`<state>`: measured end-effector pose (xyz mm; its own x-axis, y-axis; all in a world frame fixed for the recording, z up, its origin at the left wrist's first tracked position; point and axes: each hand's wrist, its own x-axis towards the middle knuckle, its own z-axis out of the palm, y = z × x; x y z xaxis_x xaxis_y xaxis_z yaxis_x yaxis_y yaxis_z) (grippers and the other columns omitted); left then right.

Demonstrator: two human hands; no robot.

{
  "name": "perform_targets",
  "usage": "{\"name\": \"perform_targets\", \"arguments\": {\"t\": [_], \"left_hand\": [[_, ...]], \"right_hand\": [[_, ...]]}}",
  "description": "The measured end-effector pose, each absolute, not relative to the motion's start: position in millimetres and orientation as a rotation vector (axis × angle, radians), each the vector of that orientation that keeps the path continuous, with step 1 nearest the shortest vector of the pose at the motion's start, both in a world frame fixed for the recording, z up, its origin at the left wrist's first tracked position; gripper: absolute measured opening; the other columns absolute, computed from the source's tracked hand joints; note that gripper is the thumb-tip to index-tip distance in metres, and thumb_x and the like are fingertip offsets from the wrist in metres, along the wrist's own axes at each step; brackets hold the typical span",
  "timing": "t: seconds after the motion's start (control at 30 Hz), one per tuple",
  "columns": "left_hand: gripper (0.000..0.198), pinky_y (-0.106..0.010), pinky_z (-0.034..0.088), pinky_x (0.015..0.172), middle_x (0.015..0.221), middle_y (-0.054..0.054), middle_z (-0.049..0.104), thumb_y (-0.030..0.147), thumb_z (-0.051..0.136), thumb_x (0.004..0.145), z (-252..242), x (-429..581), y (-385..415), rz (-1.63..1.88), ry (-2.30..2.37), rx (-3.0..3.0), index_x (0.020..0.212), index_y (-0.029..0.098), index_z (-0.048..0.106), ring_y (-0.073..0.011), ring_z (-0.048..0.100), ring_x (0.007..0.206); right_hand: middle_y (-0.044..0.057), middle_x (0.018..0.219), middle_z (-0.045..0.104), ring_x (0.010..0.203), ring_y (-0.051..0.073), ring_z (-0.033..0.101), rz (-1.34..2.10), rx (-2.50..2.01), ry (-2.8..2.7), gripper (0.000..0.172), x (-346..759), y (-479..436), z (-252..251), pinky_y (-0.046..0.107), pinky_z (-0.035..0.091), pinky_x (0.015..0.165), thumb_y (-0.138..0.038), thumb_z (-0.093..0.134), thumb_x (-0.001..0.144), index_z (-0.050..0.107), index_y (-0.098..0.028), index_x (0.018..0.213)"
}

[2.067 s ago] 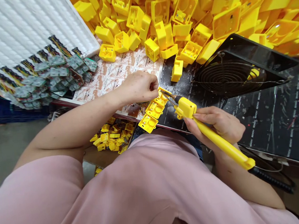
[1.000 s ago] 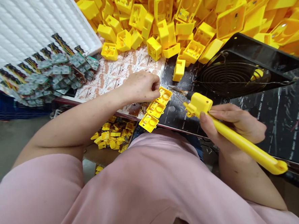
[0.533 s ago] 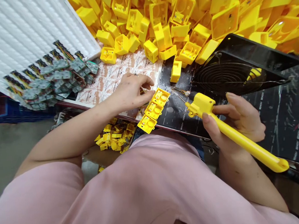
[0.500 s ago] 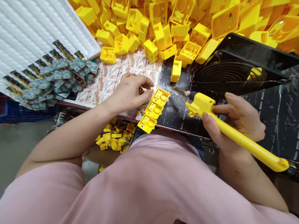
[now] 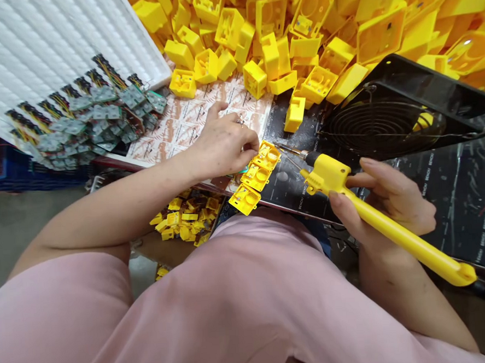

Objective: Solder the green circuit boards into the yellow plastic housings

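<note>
My right hand (image 5: 391,200) is wrapped round a yellow soldering gun (image 5: 332,173), its metal tip pointing left towards a row of small yellow plastic housings (image 5: 255,176). Three housings lie in a slanting line at the table's front edge, open sides up. Over the left side of the farthest ones, my left hand (image 5: 226,147) is closed, thumb and index finger pinched together. A green edge of a circuit board (image 5: 243,170) shows under those fingers; the rest of it is hidden by the hand. The soldering tip stays a little apart from the housings.
Many yellow housings (image 5: 278,56) are heaped along the back. A black fan (image 5: 386,118) with a wire guard stands right. Left, wired circuit boards (image 5: 99,119) are piled by a white foam sheet (image 5: 53,45). Below the edge, a box holds more yellow parts (image 5: 185,218).
My left hand has shifted right and its thumb and index finger have closed at the housings. A green board edge now shows beneath it. The soldering gun has barely moved.
</note>
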<state>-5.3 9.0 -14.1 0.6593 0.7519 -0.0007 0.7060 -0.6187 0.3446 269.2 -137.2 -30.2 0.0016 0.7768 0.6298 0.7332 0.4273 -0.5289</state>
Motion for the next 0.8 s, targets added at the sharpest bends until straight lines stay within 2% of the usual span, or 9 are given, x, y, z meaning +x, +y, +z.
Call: {"name": "perform_targets", "arguments": {"t": [0.1,0.17,0.3,0.4,0.6,0.8], "left_hand": [[0.020,-0.067,0.030,0.126,0.077,-0.001,0.075,0.029,0.061,0.087,-13.0,-3.6,8.0,0.169,1.144,2.573,0.085,0.025,0.081,-0.0270,0.069,0.103],[0.021,-0.066,0.032,0.124,0.077,-0.001,0.075,0.029,0.060,0.087,-13.3,-1.7,6.6,0.147,1.144,2.588,0.084,0.024,0.080,-0.0267,0.070,0.101],[0.023,-0.066,0.036,0.122,0.073,-0.002,0.072,0.029,0.058,0.088,-16.0,1.3,4.7,0.128,1.159,2.657,0.083,0.024,0.080,-0.0273,0.070,0.099],[0.025,-0.066,0.038,0.120,0.073,-0.003,0.070,0.028,0.056,0.089,-19.4,1.7,3.7,0.154,1.149,2.715,0.083,0.024,0.080,-0.0270,0.069,0.097],[0.027,-0.065,0.040,0.121,0.070,-0.001,0.066,0.028,0.053,0.091,-23.3,4.4,-0.2,0.197,1.104,2.830,0.082,0.023,0.078,-0.0258,0.067,0.099],[0.028,-0.059,0.041,0.123,0.072,-0.002,0.067,0.028,0.051,0.092,-21.9,6.3,0.6,0.130,1.102,2.854,0.082,0.022,0.077,-0.0246,0.065,0.098]], "right_hand": [[0.002,0.094,0.084,0.072,0.021,0.080,0.094,-1.225,-1.827,0.029,268.0,-136.3,-23.8,0.030,0.064,0.060,-0.027,0.084,0.091,0.075,-0.028,0.119],[0.000,0.083,0.081,0.066,0.018,0.078,0.107,-1.143,-1.902,0.016,266.1,-132.8,-18.5,0.026,0.059,0.053,-0.025,0.084,0.091,0.073,-0.026,0.103],[-0.001,0.071,0.077,0.057,0.014,0.073,0.050,-1.074,-2.064,0.017,262.4,-123.9,-9.3,0.021,0.049,0.045,-0.023,0.080,0.094,0.067,-0.023,0.084],[0.000,0.070,0.076,0.057,0.013,0.072,0.039,-1.056,-2.091,0.018,258.6,-120.2,-7.9,0.021,0.049,0.047,-0.023,0.077,0.097,0.066,-0.022,0.083],[0.000,0.074,0.077,0.062,0.013,0.074,0.047,-0.943,-2.115,0.023,254.2,-119.0,-7.1,0.021,0.053,0.049,-0.019,0.084,0.092,0.062,-0.024,0.091],[0.001,0.079,0.077,0.067,0.015,0.075,0.127,-1.096,-2.095,0.014,261.1,-128.5,-0.8,0.025,0.061,0.059,-0.021,0.077,0.098,0.065,-0.024,0.092]]}}
